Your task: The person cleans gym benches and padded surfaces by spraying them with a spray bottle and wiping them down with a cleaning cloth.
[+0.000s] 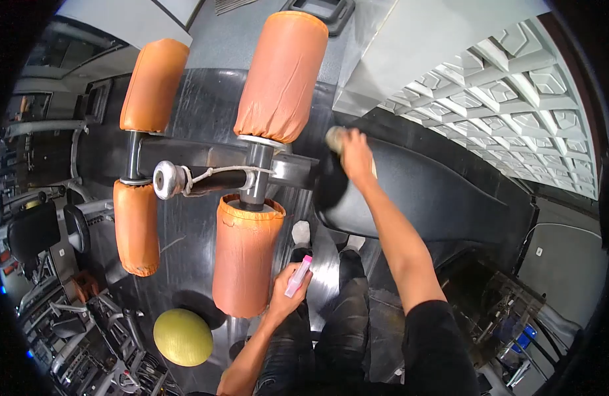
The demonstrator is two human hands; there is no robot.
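From the head view, the right hand [355,153] is stretched forward with its fingers pressed together over a small pale cloth pad [335,137], which it holds against the front edge of a black padded vinyl seat [417,191]. That seat slopes away to the right, its rounded lip touching the hand and its far edge running under a white lattice panel [516,86]. The left hand [286,290] hangs low near the person's dark trousers, fingers closed around a slim pink and white spray bottle [298,275], which tilts upward just beside the lower orange vinyl roller pad [246,261]. Above it stands a second orange roller pad [281,69], both mounted on a black steel arm [205,155] with a chrome end cap [166,179] wound with white cord. Two more orange rollers [152,86] sit at the left. An olive-green round ball [182,337] rests on the glossy black floor [192,237], well apart from both hands, with bare floor showing between the rollers and the person's feet.
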